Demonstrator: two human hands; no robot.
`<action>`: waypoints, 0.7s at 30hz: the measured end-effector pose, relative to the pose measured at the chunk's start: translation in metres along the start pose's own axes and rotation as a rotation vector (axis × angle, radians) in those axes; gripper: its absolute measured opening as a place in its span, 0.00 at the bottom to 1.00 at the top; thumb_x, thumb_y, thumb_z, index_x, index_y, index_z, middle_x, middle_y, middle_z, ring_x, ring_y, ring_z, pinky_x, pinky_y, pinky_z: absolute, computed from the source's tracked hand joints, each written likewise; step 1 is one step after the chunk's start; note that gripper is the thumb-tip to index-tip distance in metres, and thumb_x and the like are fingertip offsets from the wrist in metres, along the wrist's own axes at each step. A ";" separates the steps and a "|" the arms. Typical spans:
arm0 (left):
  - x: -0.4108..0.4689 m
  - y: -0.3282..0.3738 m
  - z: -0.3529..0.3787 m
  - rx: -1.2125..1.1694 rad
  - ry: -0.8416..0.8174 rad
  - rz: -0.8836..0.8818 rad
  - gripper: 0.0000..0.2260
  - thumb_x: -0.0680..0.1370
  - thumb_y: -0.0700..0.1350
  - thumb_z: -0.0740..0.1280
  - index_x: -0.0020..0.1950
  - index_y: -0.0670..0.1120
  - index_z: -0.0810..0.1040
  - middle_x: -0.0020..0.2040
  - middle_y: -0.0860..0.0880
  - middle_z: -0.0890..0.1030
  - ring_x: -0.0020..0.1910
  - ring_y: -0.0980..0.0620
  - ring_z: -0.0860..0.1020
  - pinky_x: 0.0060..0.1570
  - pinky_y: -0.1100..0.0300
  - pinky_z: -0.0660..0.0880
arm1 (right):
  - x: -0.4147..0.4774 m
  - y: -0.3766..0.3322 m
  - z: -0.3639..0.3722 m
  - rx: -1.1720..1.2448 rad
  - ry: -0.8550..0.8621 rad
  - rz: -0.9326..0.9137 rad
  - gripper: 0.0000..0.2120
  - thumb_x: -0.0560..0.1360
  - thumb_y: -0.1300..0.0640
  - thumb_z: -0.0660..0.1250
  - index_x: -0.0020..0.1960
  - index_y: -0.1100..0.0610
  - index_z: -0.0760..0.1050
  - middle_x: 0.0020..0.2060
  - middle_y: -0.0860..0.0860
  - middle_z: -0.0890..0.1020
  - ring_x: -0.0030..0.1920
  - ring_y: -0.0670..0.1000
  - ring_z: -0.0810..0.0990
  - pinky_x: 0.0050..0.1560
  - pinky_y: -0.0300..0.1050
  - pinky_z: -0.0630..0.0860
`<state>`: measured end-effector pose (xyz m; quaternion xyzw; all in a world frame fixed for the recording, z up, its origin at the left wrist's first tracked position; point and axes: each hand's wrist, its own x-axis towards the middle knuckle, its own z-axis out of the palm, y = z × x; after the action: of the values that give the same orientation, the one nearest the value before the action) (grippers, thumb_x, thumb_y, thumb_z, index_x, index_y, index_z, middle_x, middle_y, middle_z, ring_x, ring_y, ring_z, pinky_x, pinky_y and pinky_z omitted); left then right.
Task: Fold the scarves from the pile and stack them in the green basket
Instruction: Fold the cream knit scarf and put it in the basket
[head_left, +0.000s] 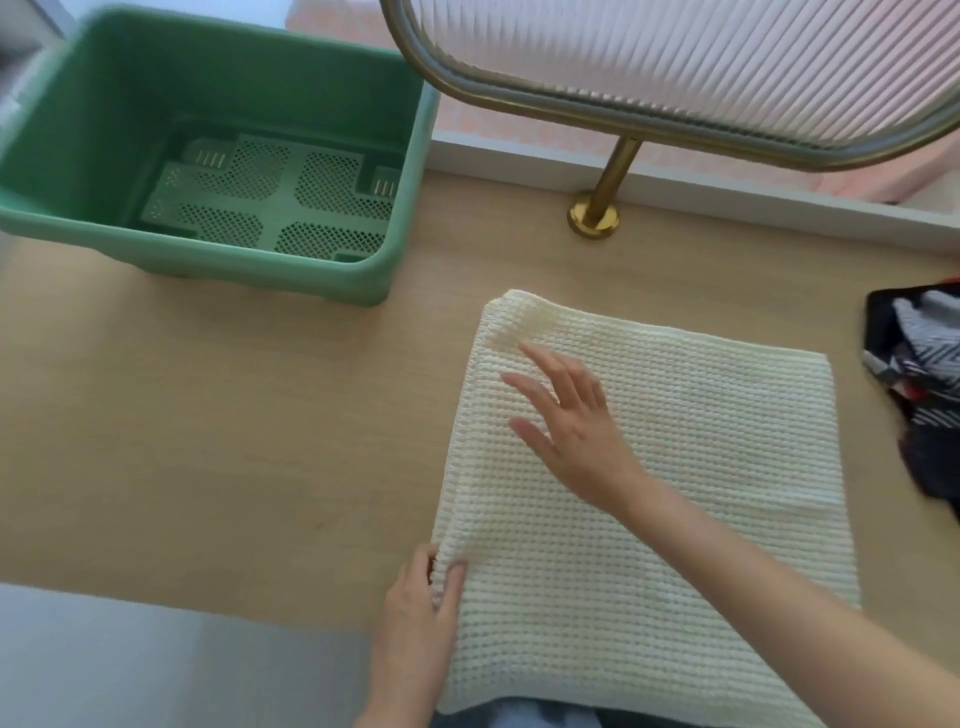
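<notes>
My cream waffle-knit scarf (701, 467) lies flat on the desk (208, 415) right in front of me, folded into a broad rectangle whose near edge reaches the desk's front edge. My left hand (421, 608) pinches the scarf's left edge close to the near corner, thumb on top and fingers curled against the fabric, which bunches a little there. My right hand (576, 431) rests open on the upper left part of the scarf, fingers straight and spread, pointing toward the far left corner, where the knit is slightly rumpled. The green basket (208, 254) stands on the desk at the far left, well apart from the scarf, its perforated floor showing. At the right edge of the view sits the pile (924, 384) of dark patterned scarves, near the cream one but not touching it. Behind, a brass post (613, 176) rises from the desk and carries a ribbed panel (727, 62) in a brass frame.
</notes>
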<state>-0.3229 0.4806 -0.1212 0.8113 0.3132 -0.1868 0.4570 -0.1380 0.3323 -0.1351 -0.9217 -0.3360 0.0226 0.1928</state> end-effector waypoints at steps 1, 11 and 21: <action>0.000 -0.002 0.002 0.006 0.003 0.012 0.04 0.81 0.50 0.60 0.55 0.54 0.72 0.50 0.53 0.78 0.47 0.54 0.77 0.44 0.57 0.72 | -0.029 -0.011 0.002 0.000 -0.061 0.028 0.25 0.81 0.41 0.53 0.73 0.53 0.64 0.76 0.52 0.56 0.76 0.54 0.54 0.75 0.55 0.49; -0.002 -0.016 0.004 0.161 0.122 0.042 0.07 0.78 0.38 0.61 0.55 0.45 0.72 0.51 0.48 0.73 0.52 0.44 0.73 0.48 0.51 0.69 | -0.086 -0.009 0.024 -0.078 -0.296 0.050 0.34 0.79 0.34 0.46 0.79 0.48 0.45 0.78 0.48 0.42 0.77 0.50 0.39 0.74 0.54 0.40; 0.001 0.003 0.006 0.121 0.105 0.034 0.22 0.78 0.57 0.62 0.60 0.40 0.72 0.58 0.48 0.66 0.60 0.44 0.69 0.61 0.49 0.68 | -0.258 -0.006 -0.048 0.208 0.381 1.128 0.38 0.70 0.28 0.53 0.67 0.54 0.70 0.71 0.55 0.66 0.71 0.57 0.63 0.70 0.50 0.54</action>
<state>-0.3205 0.4745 -0.1234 0.8513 0.3111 -0.1550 0.3931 -0.3330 0.1579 -0.1110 -0.9218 0.2491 -0.0114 0.2970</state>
